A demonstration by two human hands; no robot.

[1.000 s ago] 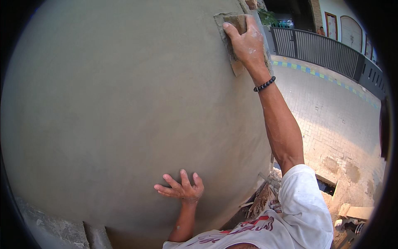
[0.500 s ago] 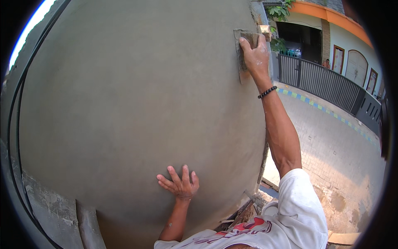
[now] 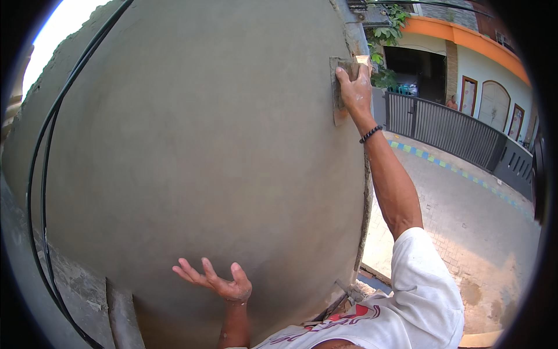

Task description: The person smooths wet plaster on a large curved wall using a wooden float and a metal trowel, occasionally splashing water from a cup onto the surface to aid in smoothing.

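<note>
A broad wall of smooth, damp-looking grey plaster (image 3: 197, 145) fills most of the view. High up at its right edge, my right hand (image 3: 358, 96) is closed round the wooden grip of a plastering trowel (image 3: 336, 107). The trowel's flat, mortar-smeared blade lies against the plaster beside the corner; my fingers and palm hide part of it. Low in the middle, my left hand (image 3: 218, 284) is open, fingers spread and palm turned upward. It holds nothing and appears to be lifted off the wall.
Black cables (image 3: 43, 151) hang in front of the wall on the left. Beyond the right edge lie a paved street (image 3: 442, 203), a dark metal gate (image 3: 442, 119) and a house with a person near it. Debris (image 3: 343, 302) lies by the wall's foot.
My left hand has come away from the wall, moving left and down and turning palm up. The trowel in my right hand stays at the wall's right edge; the view has shifted slightly.
</note>
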